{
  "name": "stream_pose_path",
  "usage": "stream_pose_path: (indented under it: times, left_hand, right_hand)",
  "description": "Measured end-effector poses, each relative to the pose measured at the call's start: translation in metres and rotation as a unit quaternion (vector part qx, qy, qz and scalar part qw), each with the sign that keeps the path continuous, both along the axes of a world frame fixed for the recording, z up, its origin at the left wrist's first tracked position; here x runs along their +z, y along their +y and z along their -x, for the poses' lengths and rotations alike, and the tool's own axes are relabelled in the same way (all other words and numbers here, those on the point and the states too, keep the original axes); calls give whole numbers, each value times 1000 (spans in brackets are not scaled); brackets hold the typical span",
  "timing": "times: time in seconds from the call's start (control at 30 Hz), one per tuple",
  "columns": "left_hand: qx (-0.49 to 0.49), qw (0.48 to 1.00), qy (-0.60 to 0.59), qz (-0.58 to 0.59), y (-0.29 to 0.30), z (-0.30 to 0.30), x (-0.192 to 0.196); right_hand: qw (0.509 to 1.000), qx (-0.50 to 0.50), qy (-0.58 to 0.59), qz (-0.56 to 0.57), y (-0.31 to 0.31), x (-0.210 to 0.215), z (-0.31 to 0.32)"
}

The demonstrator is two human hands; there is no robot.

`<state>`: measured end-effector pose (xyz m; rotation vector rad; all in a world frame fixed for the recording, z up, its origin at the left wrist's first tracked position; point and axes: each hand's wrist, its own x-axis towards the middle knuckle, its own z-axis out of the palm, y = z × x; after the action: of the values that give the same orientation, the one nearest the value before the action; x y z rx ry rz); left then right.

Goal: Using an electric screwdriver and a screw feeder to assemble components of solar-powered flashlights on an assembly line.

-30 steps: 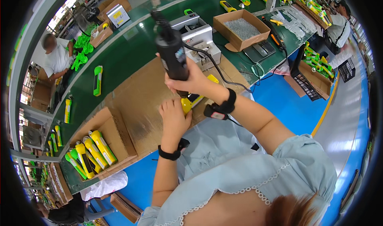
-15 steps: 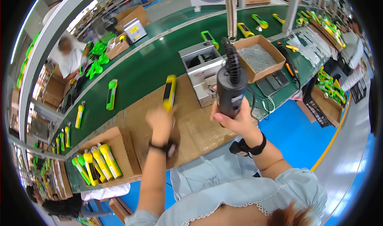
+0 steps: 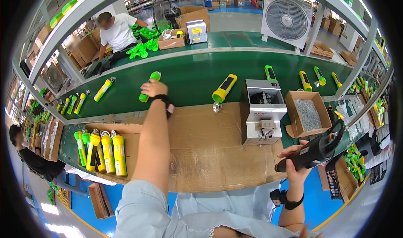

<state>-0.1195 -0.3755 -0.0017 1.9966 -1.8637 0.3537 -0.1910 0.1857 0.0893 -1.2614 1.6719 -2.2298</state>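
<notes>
On the green belt, my left hand (image 3: 154, 89) is closed around a green flashlight (image 3: 155, 75); its two ends show past my fingers. In my right hand (image 3: 296, 171) is a black electric screwdriver (image 3: 308, 153), tilted with its tip toward the left, over the table's front right. A yellow flashlight (image 3: 226, 87) with a dark panel lies at the belt's near edge, its silver reflector (image 3: 217, 107) hanging out of the head. Several yellow and green flashlights (image 3: 119, 155) stand in a cardboard box (image 3: 133, 131) at the left.
A metal screw feeder (image 3: 262, 116) stands right of the cardboard sheet (image 3: 205, 154), beside a box of small screws (image 3: 310, 112). More flashlights (image 3: 103, 90) lie along the belt (image 3: 189, 78). Across it, a person (image 3: 119, 30) works near green parts (image 3: 142, 49). A fan (image 3: 286, 19) stands at the back.
My left hand has left the yellow flashlight and moved out to the green one on the belt. The screwdriver has swung down to the right and tilted. The view has shifted.
</notes>
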Motion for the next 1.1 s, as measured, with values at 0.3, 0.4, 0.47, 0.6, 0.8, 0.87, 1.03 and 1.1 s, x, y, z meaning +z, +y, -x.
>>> stream_pose_path:
  times: [0.3,0.4,0.47,0.6,0.8,0.87,1.03,1.1]
  left_hand:
    - [-136,969,-146,-142,-4,-30,16]
    - [-214,937,-138,-240,3,-44,22]
    - [-285,929,-81,-222,3,-60,7]
    - [-362,869,39,-334,100,-44,31]
    - [-393,808,26,-438,304,-61,65]
    - [-486,826,-42,-283,350,-84,56]
    - [-515,847,14,-132,409,-119,61]
    - [-590,804,79,-15,410,-124,48]
  right_hand:
    - [987,-28,-8,159,-41,17,28]
    - [974,-20,18,224,-71,33,45]
    - [972,29,42,228,-85,47,53]
    - [978,24,-1,209,-103,43,61]
    - [995,-13,0,100,-105,45,57]
    - [995,-10,0,102,-99,44,50]
    - [990,47,-48,121,-62,38,4]
    - [982,76,-67,162,-48,32,-16]
